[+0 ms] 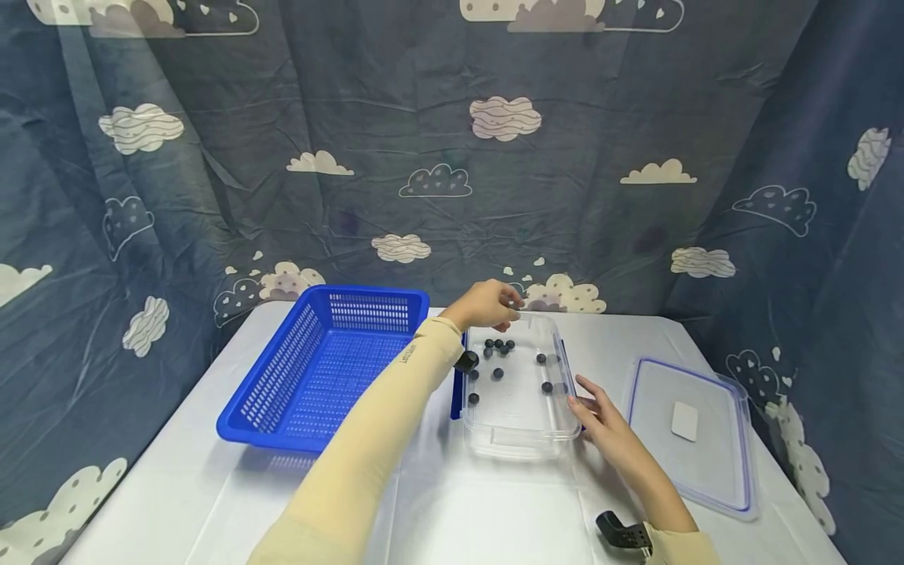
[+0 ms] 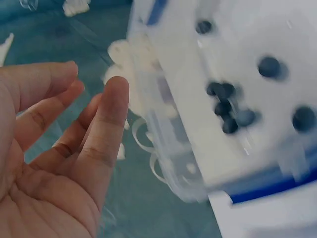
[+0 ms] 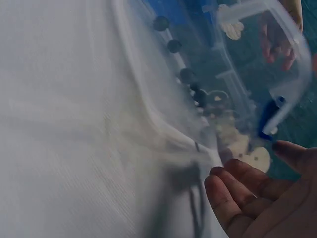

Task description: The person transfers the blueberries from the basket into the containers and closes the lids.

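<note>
A clear plastic box point(image 1: 519, 408) with blue side latches stands on the table. Inside it lie several small dark balls point(image 1: 497, 373), some clustered toward the far end. My left hand point(image 1: 487, 304) is over the box's far left corner, fingers loosely bent and apart. In the left wrist view that hand point(image 2: 64, 148) holds nothing, and the box is beside it. By the near right side of the box is my right hand point(image 1: 599, 416). The right wrist view shows its relaxed fingers point(image 3: 223, 196) beside the box wall, the thumb close to a blue latch point(image 3: 270, 116); whether they touch is unclear.
A blue slotted basket point(image 1: 318, 294) stands left of the box, partly behind my left forearm. To the right, a clear lid point(image 1: 713, 463) with a blue seal and a white label point(image 1: 684, 421) lies flat. A dark cloud-patterned curtain point(image 1: 395, 94) surrounds the white-covered table point(image 1: 494, 518).
</note>
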The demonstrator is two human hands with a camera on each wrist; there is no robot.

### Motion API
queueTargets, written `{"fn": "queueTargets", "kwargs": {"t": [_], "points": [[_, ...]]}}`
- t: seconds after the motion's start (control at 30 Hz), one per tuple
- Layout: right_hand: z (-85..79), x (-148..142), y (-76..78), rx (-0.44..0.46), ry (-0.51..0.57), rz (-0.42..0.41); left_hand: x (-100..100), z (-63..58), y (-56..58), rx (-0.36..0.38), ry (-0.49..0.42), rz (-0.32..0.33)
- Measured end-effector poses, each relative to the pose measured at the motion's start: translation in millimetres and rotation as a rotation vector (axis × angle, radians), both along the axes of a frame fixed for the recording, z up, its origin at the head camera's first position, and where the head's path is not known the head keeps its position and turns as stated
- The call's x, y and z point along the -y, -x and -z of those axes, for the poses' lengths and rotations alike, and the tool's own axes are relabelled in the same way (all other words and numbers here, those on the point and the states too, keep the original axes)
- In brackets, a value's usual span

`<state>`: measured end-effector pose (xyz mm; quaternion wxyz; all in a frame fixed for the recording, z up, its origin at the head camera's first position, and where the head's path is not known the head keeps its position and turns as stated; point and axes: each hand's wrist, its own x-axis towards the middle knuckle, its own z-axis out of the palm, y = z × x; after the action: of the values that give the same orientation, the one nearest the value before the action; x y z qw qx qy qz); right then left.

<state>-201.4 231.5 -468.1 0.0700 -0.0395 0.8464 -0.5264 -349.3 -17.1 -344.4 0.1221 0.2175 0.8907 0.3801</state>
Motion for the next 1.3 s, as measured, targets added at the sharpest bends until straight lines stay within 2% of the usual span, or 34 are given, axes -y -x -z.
{"fn": "queueTargets", "kwargs": {"t": [0.2,0.43,0.6,0.73,0.93,1.13,1.23,1.27,1.3], "points": [[-14.7,-31,-10.9,-0.076,-0.095,-0.023,-38,-7.2,-10.4,-0.068,0.016,0.062],[-31.7,-67,-18.7,-0.123,-0.225,-0.016,-83,-13.2,-33.9,-0.196,0.072,0.127],[-39.2,-96,-23.9,-0.124,-0.235,-0.007,-111,-10.5,-51.3,-0.229,0.119,0.144],[-41.3,-121,-25.4,-0.148,-0.241,0.004,-129,-2.5,-62.3,-0.253,0.188,0.139],[-42.0,-156,-26.5,-0.14,-0.294,0.05,-150,14.1,-78.9,-0.248,0.264,0.129],[-42.1,-183,-27.0,-0.126,-0.415,0.106,-177,40.5,-90.6,-0.276,0.327,0.135],[-40.4,-192,-27.6,-0.078,-0.456,0.13,-191,60.1,-93.1,-0.241,0.344,0.106],[-39.5,-195,-27.7,-0.054,-0.463,0.136,-201,77.5,-88.9,-0.245,0.346,0.074],[-38.5,-198,-28.0,-0.026,-0.465,0.141,-206,85.9,-88.7,-0.242,0.353,0.055]]}}
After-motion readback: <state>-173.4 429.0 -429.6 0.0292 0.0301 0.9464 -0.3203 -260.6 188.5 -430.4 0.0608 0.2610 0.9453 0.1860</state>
